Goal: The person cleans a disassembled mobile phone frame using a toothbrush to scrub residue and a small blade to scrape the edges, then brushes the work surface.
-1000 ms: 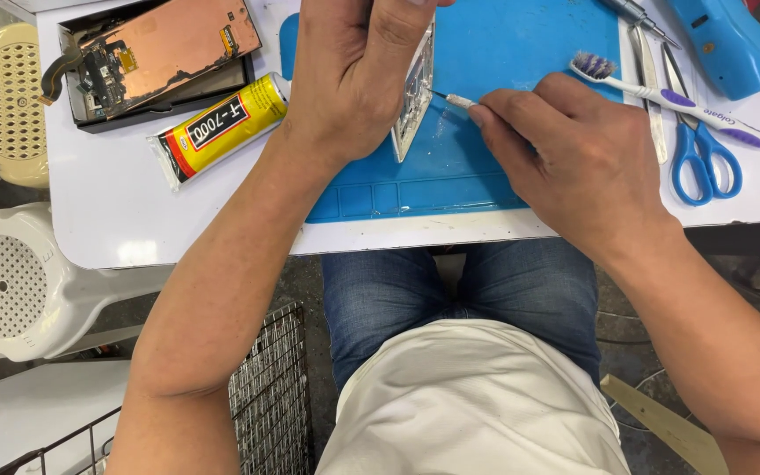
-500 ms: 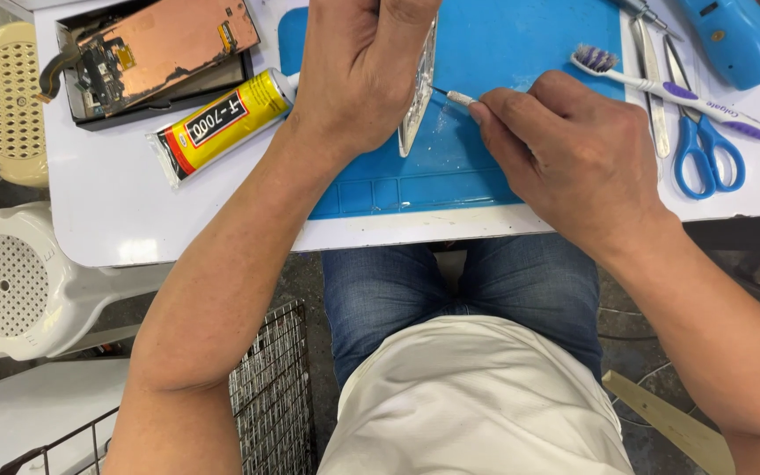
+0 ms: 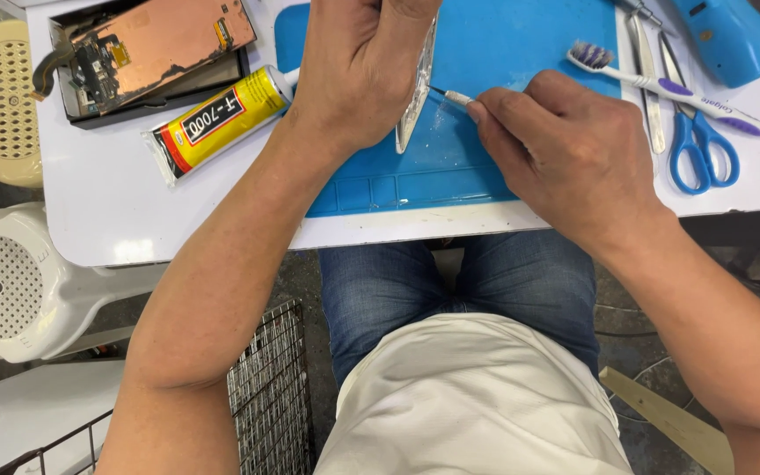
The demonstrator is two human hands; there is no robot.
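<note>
Table point(image 3: 116, 220) carrying blue mat point(image 3: 521, 53), opened phone body point(image 3: 147, 53) and yellow glue tube point(image 3: 217, 119) at left. Left hand point(image 3: 358, 66) clamping glass panel point(image 3: 417, 88) edge-on over mat, fingers wrapped shut. Right hand point(image 3: 565, 149) pinching thin tool point(image 3: 450, 95), tip touching panel.
</note>
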